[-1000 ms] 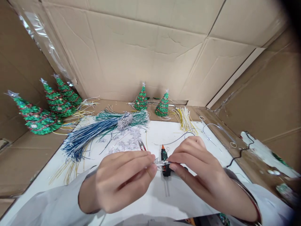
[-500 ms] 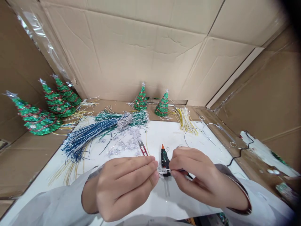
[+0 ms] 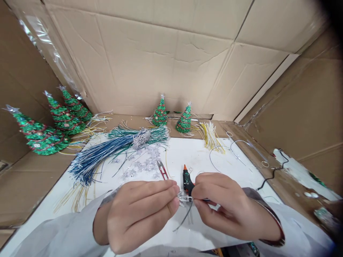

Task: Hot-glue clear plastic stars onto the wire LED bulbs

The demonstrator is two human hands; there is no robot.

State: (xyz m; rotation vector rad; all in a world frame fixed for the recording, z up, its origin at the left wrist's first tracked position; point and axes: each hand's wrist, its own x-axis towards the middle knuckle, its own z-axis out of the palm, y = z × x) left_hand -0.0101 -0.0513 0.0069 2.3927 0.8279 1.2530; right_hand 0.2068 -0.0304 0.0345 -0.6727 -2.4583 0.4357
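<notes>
My left hand (image 3: 143,214) pinches a small clear plastic star (image 3: 182,197) between thumb and fingertips; most of it is hidden. My right hand (image 3: 219,205) is closed close beside it, finger and thumb pressed together on a thin wire whose pale end reaches the star. A dark wire end (image 3: 184,219) hangs down between the hands. Just beyond them lies a black glue gun (image 3: 187,182) with an orange tip, partly covered by my right hand. Red-handled thread snips (image 3: 162,170) lie beyond my left fingers.
Clear stars (image 3: 144,165) are scattered at centre left. Behind them lie blue-and-white wires (image 3: 104,153) and green-and-white wires (image 3: 159,135). Yellow-and-white wires (image 3: 210,137) lie back right. Green tinsel trees (image 3: 43,139) stand left, and two smaller trees (image 3: 184,121) at the back. Cardboard walls (image 3: 160,53) enclose the table.
A dark wire end now hangs below the star between my hands, where it did not show before. Both hands keep their grip and have barely moved.
</notes>
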